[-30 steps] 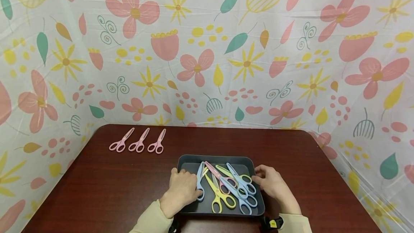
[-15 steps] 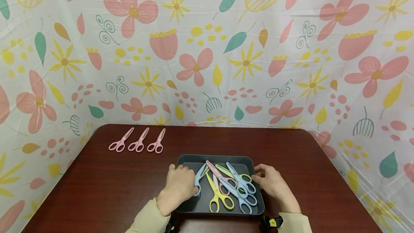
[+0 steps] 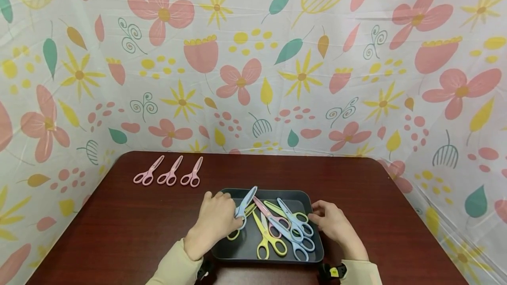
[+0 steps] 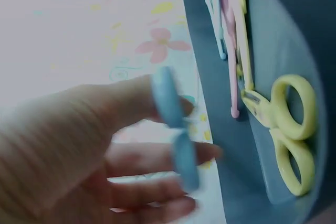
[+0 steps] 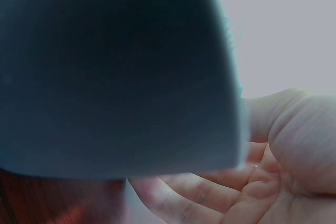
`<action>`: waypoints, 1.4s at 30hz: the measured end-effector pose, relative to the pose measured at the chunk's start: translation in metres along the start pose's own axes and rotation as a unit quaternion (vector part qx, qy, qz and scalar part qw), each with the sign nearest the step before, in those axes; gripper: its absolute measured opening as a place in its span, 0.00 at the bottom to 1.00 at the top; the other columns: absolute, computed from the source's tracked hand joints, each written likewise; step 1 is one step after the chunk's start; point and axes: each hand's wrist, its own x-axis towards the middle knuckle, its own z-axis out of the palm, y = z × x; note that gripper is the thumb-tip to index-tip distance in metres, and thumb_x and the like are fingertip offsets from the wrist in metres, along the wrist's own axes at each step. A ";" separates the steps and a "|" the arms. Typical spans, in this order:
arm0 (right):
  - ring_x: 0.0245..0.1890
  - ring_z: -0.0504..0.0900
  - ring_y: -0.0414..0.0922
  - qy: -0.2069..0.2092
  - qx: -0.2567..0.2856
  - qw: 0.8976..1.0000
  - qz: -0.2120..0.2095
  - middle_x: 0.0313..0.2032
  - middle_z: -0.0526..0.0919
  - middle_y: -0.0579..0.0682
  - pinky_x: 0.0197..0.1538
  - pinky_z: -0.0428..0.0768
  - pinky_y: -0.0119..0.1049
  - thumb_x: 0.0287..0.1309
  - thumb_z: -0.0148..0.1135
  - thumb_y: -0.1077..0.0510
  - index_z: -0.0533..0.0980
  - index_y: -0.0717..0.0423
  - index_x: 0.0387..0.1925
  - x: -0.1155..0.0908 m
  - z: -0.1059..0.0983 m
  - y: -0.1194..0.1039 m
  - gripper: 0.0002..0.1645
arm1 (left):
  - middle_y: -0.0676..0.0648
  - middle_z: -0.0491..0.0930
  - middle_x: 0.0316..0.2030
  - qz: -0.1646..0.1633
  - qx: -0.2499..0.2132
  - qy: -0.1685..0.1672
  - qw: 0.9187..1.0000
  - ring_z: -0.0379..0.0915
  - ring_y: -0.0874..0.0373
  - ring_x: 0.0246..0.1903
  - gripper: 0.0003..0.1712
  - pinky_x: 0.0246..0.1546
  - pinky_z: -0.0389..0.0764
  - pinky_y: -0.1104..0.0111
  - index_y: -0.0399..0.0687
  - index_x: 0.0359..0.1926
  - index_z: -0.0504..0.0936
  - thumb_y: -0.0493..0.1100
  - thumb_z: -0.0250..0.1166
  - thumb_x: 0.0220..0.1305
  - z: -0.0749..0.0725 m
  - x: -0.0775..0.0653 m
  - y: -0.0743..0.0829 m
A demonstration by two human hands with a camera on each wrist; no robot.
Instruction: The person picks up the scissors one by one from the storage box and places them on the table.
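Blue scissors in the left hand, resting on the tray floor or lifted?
Lifted: the left hand holds the blue scissors by the handles, their tip overlapping the tray's far rim in the head view.

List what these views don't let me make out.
Head: part of the yellow scissors below the left hand, covered by that hand.
Left wrist: detail of the held blue scissors, blurred.
Right wrist: the thumb tip of the right hand, behind the tray.

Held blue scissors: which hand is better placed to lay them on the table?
Probably the left hand: it grips the blue scissors; the right hand is at the right side of the tray.
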 end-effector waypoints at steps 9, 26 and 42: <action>0.27 0.80 0.45 0.000 0.000 1.000 0.003 0.34 0.82 0.51 0.33 0.79 0.41 0.61 0.63 0.62 0.76 0.64 0.49 0.000 0.000 0.000 0.15 | 0.55 0.64 0.19 0.034 -0.008 0.122 0.992 0.61 0.57 0.22 0.20 0.27 0.56 0.62 0.57 0.09 0.75 0.54 0.72 0.47 0.004 0.006 -0.007; 0.27 0.79 0.45 -0.003 -0.004 1.000 0.003 0.34 0.82 0.50 0.33 0.79 0.42 0.61 0.63 0.63 0.76 0.64 0.49 0.001 -0.001 -0.001 0.15 | 0.52 0.74 0.27 0.047 -0.030 0.221 0.974 0.67 0.55 0.26 0.10 0.29 0.59 0.61 0.52 0.19 0.86 0.50 0.72 0.49 0.011 0.018 -0.033; 0.28 0.80 0.45 -0.006 -0.002 1.000 0.007 0.34 0.82 0.51 0.32 0.79 0.41 0.61 0.64 0.62 0.76 0.65 0.49 0.002 -0.001 0.000 0.16 | 0.49 0.77 0.30 0.020 -0.030 0.259 0.965 0.71 0.51 0.29 0.09 0.29 0.64 0.58 0.50 0.23 0.88 0.49 0.74 0.48 0.020 0.024 -0.049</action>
